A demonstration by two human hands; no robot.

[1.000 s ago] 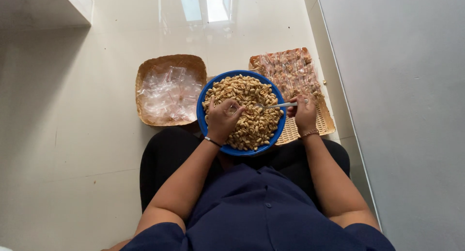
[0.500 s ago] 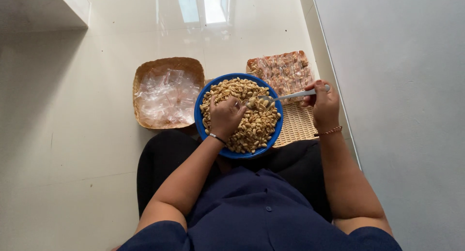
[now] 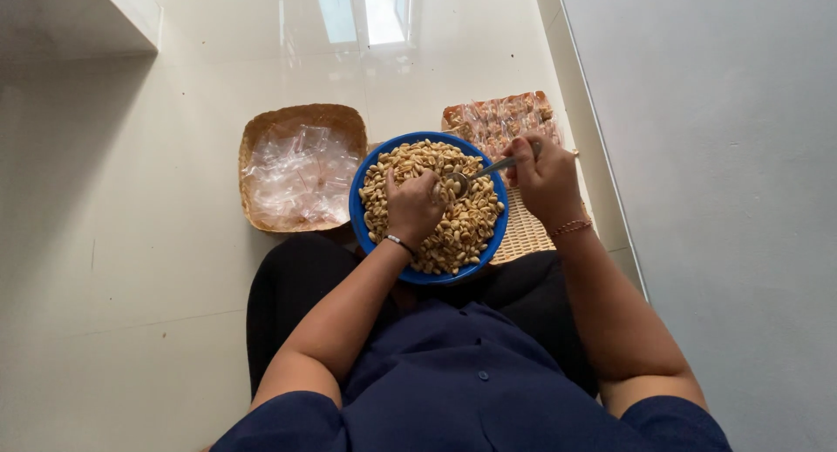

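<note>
**Blue bowl of peanuts, both hands at work**

Blue and round, the bowl (image 3: 359, 210) sits on the person's lap at the middle of the view, heaped with pale shelled peanuts (image 3: 466, 225); the left hand (image 3: 413, 203) rests on the heap near the bowl's centre, fingers curled together into the nuts, though whether they pinch anything I cannot tell; the right hand (image 3: 545, 182) hovers at the bowl's 2 o'clock rim, fingers closed around the handle of a metal spoon (image 3: 478, 174) whose bowl end lies on the nuts just beside the left hand; at 9 o'clock from the bowl a woven basket (image 3: 261, 129) holds clear plastic wrappers (image 3: 301, 173); at 1 o'clock a flat woven tray (image 3: 523, 234) carries rows of small filled packets (image 3: 497, 116), partly behind the right hand.
</note>
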